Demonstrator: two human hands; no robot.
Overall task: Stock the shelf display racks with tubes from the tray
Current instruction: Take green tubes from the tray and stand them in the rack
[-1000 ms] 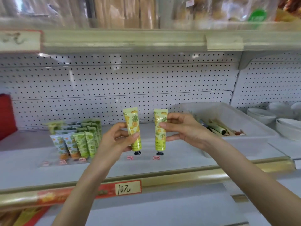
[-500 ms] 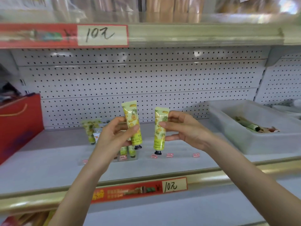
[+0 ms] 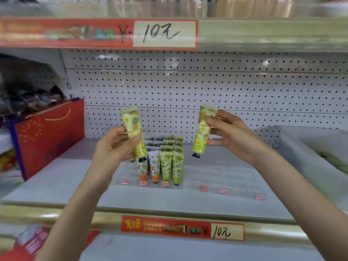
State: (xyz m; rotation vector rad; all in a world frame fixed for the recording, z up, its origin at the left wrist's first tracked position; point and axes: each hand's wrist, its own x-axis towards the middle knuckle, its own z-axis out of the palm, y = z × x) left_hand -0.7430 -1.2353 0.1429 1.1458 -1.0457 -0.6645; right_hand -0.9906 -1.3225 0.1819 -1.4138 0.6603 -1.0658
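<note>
Both hands are mid-placement above the shelf: left hand grips the left tube cap-down near the part-stocked rack, right hand pinches the right tube; next, probably, lowering each into a free slot.

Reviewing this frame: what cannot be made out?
Head view:
- Tray contents: cut off by the right edge, blurred.
- Rear rack tubes: hidden behind front rows and the left tube in the left hand.
- Red price tags: print too small.
- Top-shelf goods: motion blur.
- Right tube front: partly under right hand.
</note>
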